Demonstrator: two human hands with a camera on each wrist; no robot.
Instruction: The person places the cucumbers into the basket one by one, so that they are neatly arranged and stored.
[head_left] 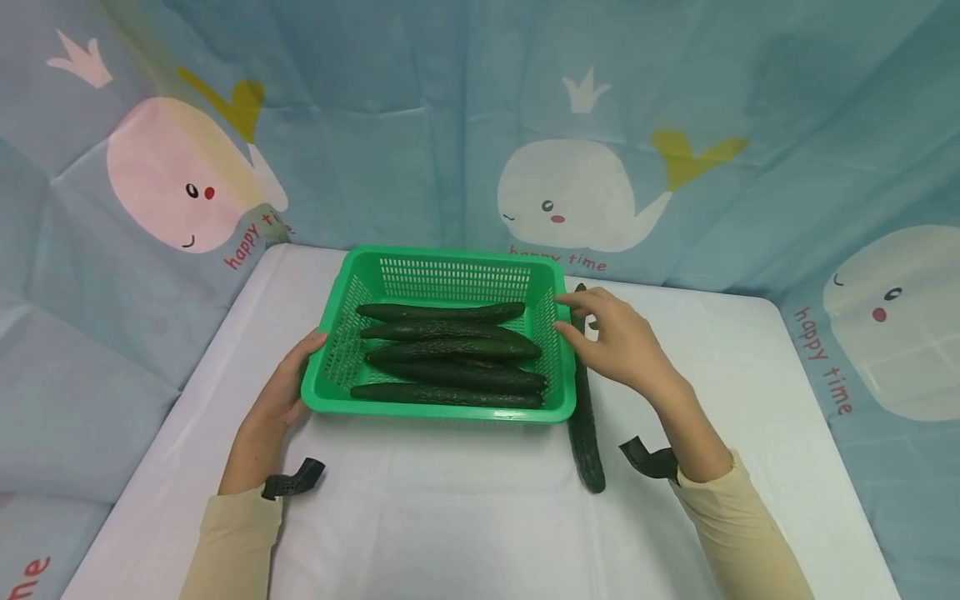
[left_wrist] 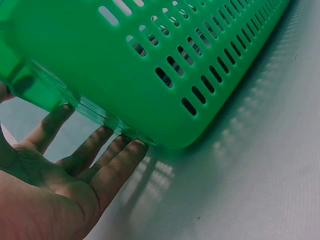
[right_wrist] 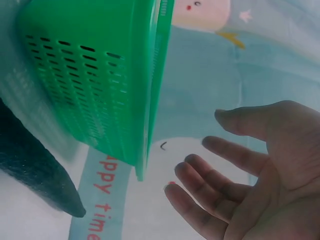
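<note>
Several long dark-green cucumbers (head_left: 453,350) lie side by side in a green plastic basket (head_left: 442,411) with slotted walls. Against the basket's left end rests my left hand (head_left: 281,383); in the left wrist view its fairly straight fingers (left_wrist: 117,170) touch the outer wall. My right hand (head_left: 618,342) is held beside the right rim, thumb and fingers apart and nothing between them. Below that hand, one more cucumber (head_left: 587,433) lies lengthwise on the table along the basket's right side. The right wrist view shows this cucumber (right_wrist: 37,170) near the basket wall (right_wrist: 95,75).
A white cloth covers the table (head_left: 450,508). Behind it and at both sides hangs a blue curtain (head_left: 420,167) printed with whales. Each wrist carries a black strap mount, one on the left (head_left: 294,481) and one on the right (head_left: 651,461).
</note>
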